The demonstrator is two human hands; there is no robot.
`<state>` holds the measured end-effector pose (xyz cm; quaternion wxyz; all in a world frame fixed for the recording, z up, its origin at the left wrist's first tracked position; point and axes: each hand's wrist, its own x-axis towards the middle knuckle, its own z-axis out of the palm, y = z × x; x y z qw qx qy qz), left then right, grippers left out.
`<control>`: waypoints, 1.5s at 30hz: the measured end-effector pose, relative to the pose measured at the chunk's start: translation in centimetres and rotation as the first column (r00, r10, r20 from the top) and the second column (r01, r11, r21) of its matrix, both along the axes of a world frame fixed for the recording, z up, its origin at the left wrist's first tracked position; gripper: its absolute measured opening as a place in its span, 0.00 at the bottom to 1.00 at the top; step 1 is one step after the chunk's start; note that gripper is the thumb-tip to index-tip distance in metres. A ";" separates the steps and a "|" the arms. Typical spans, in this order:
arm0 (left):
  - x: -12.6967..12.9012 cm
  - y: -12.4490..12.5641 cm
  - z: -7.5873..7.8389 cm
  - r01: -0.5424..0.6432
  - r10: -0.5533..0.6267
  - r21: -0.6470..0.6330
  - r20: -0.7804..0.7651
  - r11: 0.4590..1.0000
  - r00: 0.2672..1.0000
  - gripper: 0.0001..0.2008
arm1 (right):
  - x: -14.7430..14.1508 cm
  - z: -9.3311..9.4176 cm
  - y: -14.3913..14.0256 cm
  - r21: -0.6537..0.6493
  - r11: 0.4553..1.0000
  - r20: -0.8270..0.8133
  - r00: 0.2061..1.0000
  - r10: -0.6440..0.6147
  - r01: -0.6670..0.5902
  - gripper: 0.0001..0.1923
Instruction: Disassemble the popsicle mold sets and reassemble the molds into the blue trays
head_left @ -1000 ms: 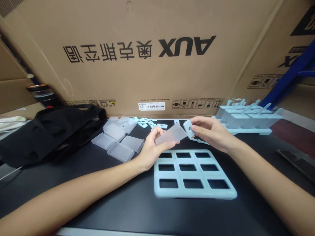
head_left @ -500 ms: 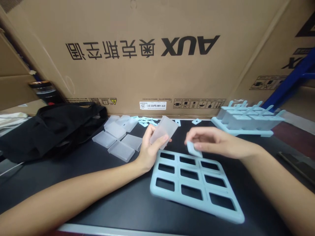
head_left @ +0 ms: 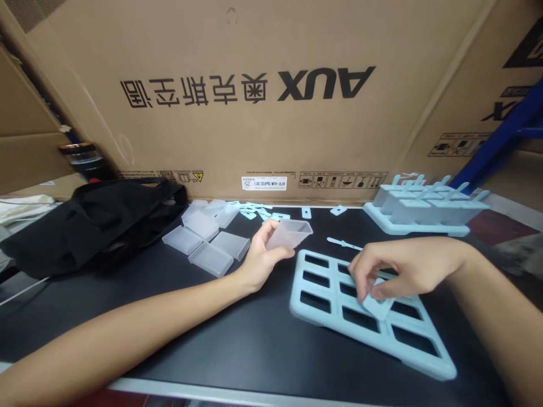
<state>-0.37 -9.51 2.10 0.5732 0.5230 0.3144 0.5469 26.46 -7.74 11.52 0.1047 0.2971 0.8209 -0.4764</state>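
Step in hand, as I read it: loading the popsicle mould. Left hand has its grip closed around a frosted mould cup, thumb on the near face, fingers behind, cup held just above the bench with its open mouth tilted up and to the right. Right hand sits over the blue nine-slot tray, fingers curled down onto a small pale-blue piece, which looks like the cap end of a stick lid; pinched between fingertips and thumb, touching or just above the tray's middle row, can't tell which. Tray lies flat on the bench, skewed with its far-left corner near the left hand; all nine slots look unfilled. The cup is just beside that corner, apart from the tray and not over any slot. Judgement: the next move calls for the left hand to swing the cup upright over a slot and drop it in straight, closed end first; the right hand may need to steady the tray or clear out of the way. Risk: the cup is slick and may cock in the slot. Elsewhere: a loose stick lies on the bench beyond the tray, spare frosted cups lie in a cluster to the left, small blue parts are along the back edge, a finished mould set at far right, a black bag at left, a cardboard box behind.
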 end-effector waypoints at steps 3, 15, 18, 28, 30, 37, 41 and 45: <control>-0.1 -0.1 0.2 0.040 -0.039 0.022 -0.018 0.999 0.999 0.16 | 1.1 0.2 -0.1 0.005 0.999 0.015 0.999 -0.051 0.051 0.13; 0.2 -0.5 0.6 0.210 -0.205 0.075 -0.062 0.975 0.977 0.24 | 1.2 -0.5 1.3 0.172 0.917 -0.218 0.921 -0.322 0.361 0.14; 0.2 -0.6 0.5 0.219 -0.207 0.086 -0.127 0.972 0.970 0.25 | 0.0 -0.8 1.2 0.181 0.882 -0.399 0.852 -0.338 0.435 0.13; 0.4 -0.7 0.3 0.249 -0.178 0.196 -0.321 0.949 0.930 0.16 | -4.9 -2.0 0.0 0.129 0.877 -0.588 0.748 -0.309 0.463 0.12; 0.3 -0.8 0.5 0.275 -0.200 0.198 -0.331 0.941 0.922 0.18 | -5.2 -2.3 0.1 0.146 0.864 -0.602 0.737 -0.309 0.482 0.12; 0.5 -0.5 0.1 0.398 -0.308 0.339 -0.288 0.853 0.907 0.28 | -4.8 -2.8 0.7 0.224 0.870 -0.637 0.742 -0.210 0.439 0.12; 0.3 -0.4 -0.6 0.393 -0.249 0.410 -0.361 0.823 0.899 0.23 | -4.8 -2.5 0.4 0.218 0.903 -0.616 0.770 -0.166 0.370 0.11; 0.0 -0.5 -0.3 0.405 -0.249 0.430 -0.374 0.807 0.893 0.20 | -4.9 -2.1 -0.1 0.265 0.900 -0.603 0.788 -0.125 0.345 0.08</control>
